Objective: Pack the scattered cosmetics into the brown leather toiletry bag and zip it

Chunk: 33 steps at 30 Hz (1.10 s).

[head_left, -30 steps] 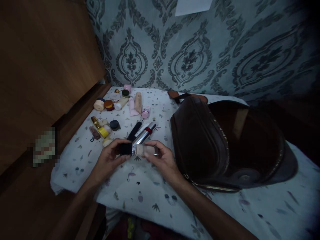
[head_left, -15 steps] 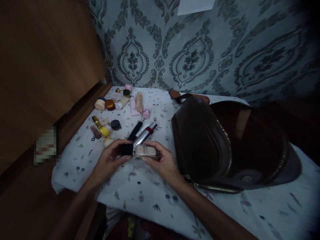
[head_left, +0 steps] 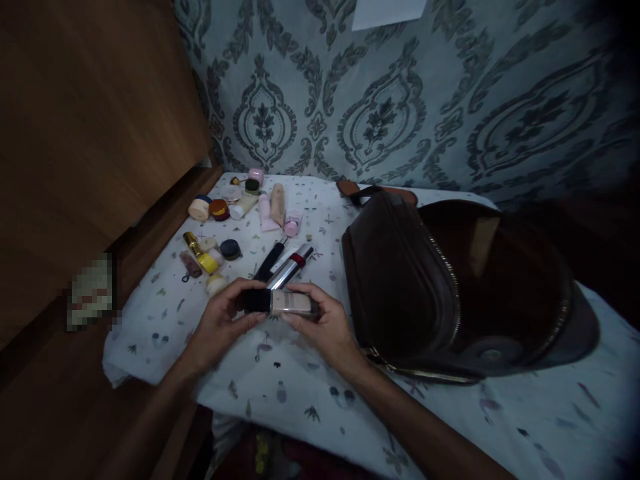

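My left hand [head_left: 229,312] pinches the black cap [head_left: 257,301] of a foundation bottle between thumb and fingers. The beige glass foundation bottle [head_left: 293,304] lies sideways in my right hand [head_left: 319,315], gripped near its base. Cap and bottle meet end to end above the cloth. Just beyond them lie a silver tube with a red band [head_left: 291,267] and a slim black tube [head_left: 271,259]. A yellow-capped item [head_left: 209,263], a gold tube [head_left: 191,243] and a dark round jar [head_left: 231,249] are to the left.
A large open brown bag [head_left: 400,287] stands on the right of the patterned white cloth [head_left: 280,393]. Several tubes and jars, including a beige tube [head_left: 278,205] and an amber jar [head_left: 219,209], lie at the back left. A wooden cabinet [head_left: 100,100] borders the left side.
The black cap has moved slightly right, closing the small gap to the bottle. My right hand keeps its grip on the bottle. The surrounding things have stayed in place.
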Motion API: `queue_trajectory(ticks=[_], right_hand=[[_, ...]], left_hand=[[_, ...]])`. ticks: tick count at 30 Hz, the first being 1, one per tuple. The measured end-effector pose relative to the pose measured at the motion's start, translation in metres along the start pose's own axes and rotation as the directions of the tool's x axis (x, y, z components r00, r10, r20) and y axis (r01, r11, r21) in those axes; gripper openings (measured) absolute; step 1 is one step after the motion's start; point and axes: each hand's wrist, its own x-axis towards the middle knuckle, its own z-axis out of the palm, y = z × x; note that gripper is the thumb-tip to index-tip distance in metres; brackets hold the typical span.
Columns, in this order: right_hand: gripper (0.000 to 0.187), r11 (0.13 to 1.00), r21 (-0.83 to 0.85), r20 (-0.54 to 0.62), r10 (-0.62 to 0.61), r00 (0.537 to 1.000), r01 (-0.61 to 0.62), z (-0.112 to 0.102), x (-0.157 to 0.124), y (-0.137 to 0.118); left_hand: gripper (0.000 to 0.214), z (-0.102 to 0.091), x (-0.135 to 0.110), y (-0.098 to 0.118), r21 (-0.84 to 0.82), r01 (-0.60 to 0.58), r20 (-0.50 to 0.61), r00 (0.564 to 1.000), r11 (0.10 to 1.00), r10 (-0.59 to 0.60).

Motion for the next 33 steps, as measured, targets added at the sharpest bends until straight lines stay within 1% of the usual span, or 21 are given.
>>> queue_trajectory(ticks=[4, 12, 17, 22, 29, 33], right_hand=[[0.038, 1.000, -0.028, 0.001, -0.011, 1.000, 0.011, -0.001, 0.000, 0.000], [0.039, 0.999, -0.049, 0.007, -0.009, 1.000, 0.009, -0.001, 0.000, 0.001], [0.039, 0.999, -0.023, -0.021, -0.031, 0.999, 0.031, -0.001, 0.000, 0.001], [0.039, 0.999, -0.021, -0.015, -0.031, 0.999, 0.031, -0.001, 0.000, -0.001], [0.039, 0.998, -0.051, -0.013, -0.028, 1.000, 0.027, -0.001, -0.002, -0.002], [0.038, 0.999, -0.033, -0.009, -0.041, 0.999, 0.041, 0.000, -0.002, -0.002]], left_hand=[[0.033, 0.001, 0.000, 0.001, -0.007, -0.018, -0.013, 1.000, 1.000, 0.018], [0.033, 0.003, 0.001, 0.001, -0.009, 0.000, -0.023, 1.000, 1.000, 0.000], [0.035, 0.007, 0.002, 0.003, -0.003, 0.008, -0.026, 1.000, 1.000, -0.008], [0.037, 0.011, 0.003, 0.004, -0.017, 0.003, -0.032, 0.999, 1.000, -0.003], [0.037, 0.012, 0.003, 0.003, -0.041, -0.007, -0.037, 0.999, 0.999, 0.005], [0.038, 0.013, 0.001, 0.003, -0.037, -0.003, -0.043, 0.999, 0.999, 0.001]])
